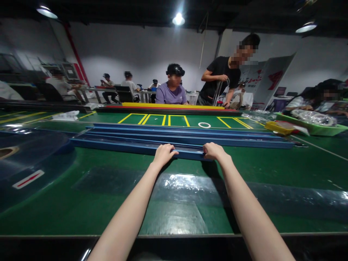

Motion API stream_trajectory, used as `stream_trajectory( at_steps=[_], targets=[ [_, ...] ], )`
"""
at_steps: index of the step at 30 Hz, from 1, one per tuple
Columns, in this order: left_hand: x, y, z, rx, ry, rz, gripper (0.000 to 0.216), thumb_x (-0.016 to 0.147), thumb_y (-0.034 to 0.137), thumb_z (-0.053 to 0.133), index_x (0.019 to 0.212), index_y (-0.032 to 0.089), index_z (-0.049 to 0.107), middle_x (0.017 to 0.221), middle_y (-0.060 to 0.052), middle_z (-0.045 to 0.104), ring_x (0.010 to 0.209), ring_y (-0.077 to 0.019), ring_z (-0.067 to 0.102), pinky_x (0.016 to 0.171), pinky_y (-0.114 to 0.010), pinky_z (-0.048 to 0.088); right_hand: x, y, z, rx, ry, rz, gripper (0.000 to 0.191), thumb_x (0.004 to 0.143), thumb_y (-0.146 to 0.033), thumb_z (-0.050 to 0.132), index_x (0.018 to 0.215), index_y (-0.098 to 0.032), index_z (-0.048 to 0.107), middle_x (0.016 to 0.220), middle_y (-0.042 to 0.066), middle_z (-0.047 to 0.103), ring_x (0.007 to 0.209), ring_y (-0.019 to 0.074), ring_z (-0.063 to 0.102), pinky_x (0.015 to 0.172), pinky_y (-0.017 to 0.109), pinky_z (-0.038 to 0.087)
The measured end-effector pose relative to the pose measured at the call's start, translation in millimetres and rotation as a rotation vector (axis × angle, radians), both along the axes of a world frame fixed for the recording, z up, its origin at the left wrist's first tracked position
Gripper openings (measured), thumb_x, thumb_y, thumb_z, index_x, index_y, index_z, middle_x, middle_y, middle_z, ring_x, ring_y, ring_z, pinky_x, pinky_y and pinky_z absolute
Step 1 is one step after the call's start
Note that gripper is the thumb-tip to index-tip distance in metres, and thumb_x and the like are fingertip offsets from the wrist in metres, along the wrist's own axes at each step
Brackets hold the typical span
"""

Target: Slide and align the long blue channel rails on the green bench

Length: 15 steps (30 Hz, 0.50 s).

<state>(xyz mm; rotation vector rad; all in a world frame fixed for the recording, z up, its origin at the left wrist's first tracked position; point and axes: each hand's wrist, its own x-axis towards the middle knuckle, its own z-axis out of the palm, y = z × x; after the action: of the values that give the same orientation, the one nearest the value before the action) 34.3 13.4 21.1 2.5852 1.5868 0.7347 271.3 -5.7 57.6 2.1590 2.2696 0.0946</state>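
A long blue channel strip (116, 145) lies slantwise on the green table. My left hand (163, 153) is closed on its near edge, with the thumb pointing right along the channel. My right hand (215, 150) grips the same strip near its right end, fingers curled over it and partly hidden. More long blue strips (250, 140) lie directly behind it, close together. On the near side of my hands, a clear plastic sheet (187, 183) stretches across the table and reflects the lamp light.
A large roll of clear film (32, 156) sits at the left. Yellow and red strips (163, 106) lie at the far edge, near a seated person and a standing person holding pale loops. A white ring (204, 125), yellow tray (280, 127) and green basket (312, 125) are farther back.
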Motion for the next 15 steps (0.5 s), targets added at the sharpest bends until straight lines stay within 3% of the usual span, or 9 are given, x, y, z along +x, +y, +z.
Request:
stream_trajectory(
  at_steps=[3, 6, 10, 15],
  targets=[
    [0, 1, -2.5, -0.013, -0.037, 0.021, 0.022, 0.082, 0.042, 0.057, 0.078, 0.022, 0.066, 0.09, -0.001, 0.068, 0.088, -0.0185, 0.061, 0.078, -0.028, 0.041, -4, 1, 0.8, 0.004, -0.014, -0.007, 0.016, 0.058, -0.022, 0.072, 0.075, -0.022, 0.069, 0.079, 0.011, 0.068, 0.075, 0.0247, 0.064, 0.059, 0.031, 0.046],
    [0, 3, -3.6, -0.017, -0.053, 0.031, 0.024, 0.081, 0.043, 0.057, 0.077, 0.022, 0.067, 0.09, -0.001, 0.069, 0.088, -0.0189, 0.061, 0.076, -0.027, 0.041, -10, -1, 1.7, 0.012, -0.013, -0.042, 0.025, 0.058, -0.041, 0.074, 0.071, -0.021, 0.068, 0.08, 0.012, 0.068, 0.077, 0.0268, 0.064, 0.06, 0.033, 0.046],
    [0, 3, -4.1, -0.015, -0.045, 0.048, 0.025, 0.081, 0.045, 0.057, 0.078, 0.022, 0.068, 0.089, -0.002, 0.069, 0.087, -0.0195, 0.061, 0.075, -0.027, 0.042, -28, -5, -2.0, 0.054, 0.112, 0.03, 0.043, 0.07, -0.063, 0.057, 0.072, -0.021, 0.066, 0.077, 0.01, 0.068, 0.075, 0.0248, 0.064, 0.06, 0.03, 0.043],
    [1, 2, -5.6, 0.03, 0.004, 0.049, 0.027, 0.082, 0.045, 0.056, 0.081, 0.02, 0.067, 0.089, -0.003, 0.068, 0.089, -0.0196, 0.061, 0.075, -0.027, 0.042, -52, -3, -19.7, 0.269, 0.145, 0.079, 0.047, 0.089, -0.052, 0.033, 0.078, -0.019, 0.065, 0.085, 0.011, 0.069, 0.08, 0.0208, 0.064, 0.062, 0.026, 0.04]
  ],
)
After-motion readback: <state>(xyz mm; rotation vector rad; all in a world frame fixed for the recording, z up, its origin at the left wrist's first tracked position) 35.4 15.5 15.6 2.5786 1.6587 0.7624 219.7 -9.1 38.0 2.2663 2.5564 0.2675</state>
